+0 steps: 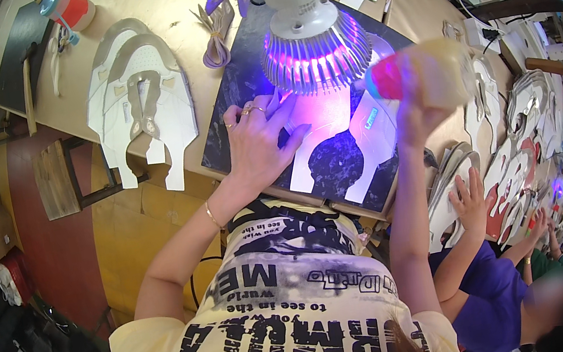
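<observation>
A white U-shaped shoe upper piece (378, 127) lies on a dark board (245, 82), lit purple by a finned lamp (316, 52) hanging close above it. My left hand (258, 143) rests at the left side of the piece, fingers apart, fingertips on it near the lamp's glow. Raised over the right side of the board, my right hand (417, 119) grips a squeeze bottle (443, 73) with a pale yellowish body and a pink and blue end. The bottle is blurred and tilted on its side, its coloured end pointing left toward the lamp. The lamp covers the piece's far part.
Left of the board lie stacked shoe uppers (171, 83), a bundle of cords (216, 52) and another bottle (77, 13) with red on it. At the right, a co-worker's hand (470, 203) touches a stack of uppers (447, 175). A wooden stool (55, 181) stands beyond the table's left edge.
</observation>
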`<state>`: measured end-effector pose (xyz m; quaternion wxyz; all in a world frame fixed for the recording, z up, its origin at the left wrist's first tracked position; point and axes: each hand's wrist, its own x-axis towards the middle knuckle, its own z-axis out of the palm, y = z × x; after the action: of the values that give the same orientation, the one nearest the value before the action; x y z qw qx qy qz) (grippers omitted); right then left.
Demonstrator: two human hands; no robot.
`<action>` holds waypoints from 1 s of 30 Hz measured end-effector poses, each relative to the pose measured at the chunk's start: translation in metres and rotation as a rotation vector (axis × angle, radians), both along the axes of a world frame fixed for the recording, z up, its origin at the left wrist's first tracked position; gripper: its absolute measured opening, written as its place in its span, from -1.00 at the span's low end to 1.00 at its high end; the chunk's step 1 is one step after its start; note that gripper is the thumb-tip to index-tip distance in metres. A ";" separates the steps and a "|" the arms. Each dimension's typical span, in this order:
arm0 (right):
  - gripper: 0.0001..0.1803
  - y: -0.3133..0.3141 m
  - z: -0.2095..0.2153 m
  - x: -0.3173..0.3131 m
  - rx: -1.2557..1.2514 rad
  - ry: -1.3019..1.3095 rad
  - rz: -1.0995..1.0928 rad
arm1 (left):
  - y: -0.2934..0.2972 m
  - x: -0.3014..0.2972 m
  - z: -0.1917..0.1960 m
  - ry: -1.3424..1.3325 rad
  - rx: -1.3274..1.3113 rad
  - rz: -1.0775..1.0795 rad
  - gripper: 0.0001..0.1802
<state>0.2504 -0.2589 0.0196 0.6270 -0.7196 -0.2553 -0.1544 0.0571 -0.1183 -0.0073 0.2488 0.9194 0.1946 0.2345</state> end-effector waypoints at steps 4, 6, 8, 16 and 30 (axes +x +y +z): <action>-0.68 0.025 -0.003 0.007 -0.073 -0.089 0.037 | 0.000 0.000 0.000 -0.007 0.009 0.002 -0.51; -0.68 0.029 -0.003 0.008 -0.146 -0.157 0.062 | 0.001 0.000 0.001 -0.014 0.002 0.001 -0.52; -0.67 0.030 -0.003 0.006 -0.105 -0.128 0.069 | 0.001 0.000 0.001 -0.020 -0.012 -0.003 -0.53; -0.65 0.022 -0.007 0.000 -0.106 -0.240 0.049 | 0.001 0.000 0.002 -0.001 -0.028 -0.002 -0.56; -0.65 0.003 -0.005 -0.010 -0.238 -0.324 0.142 | 0.000 -0.001 0.000 -0.002 -0.024 0.001 -0.50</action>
<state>0.2407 -0.2556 0.0146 0.4978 -0.7346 -0.4191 -0.1922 0.0564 -0.1178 -0.0072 0.2598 0.9159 0.1979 0.2332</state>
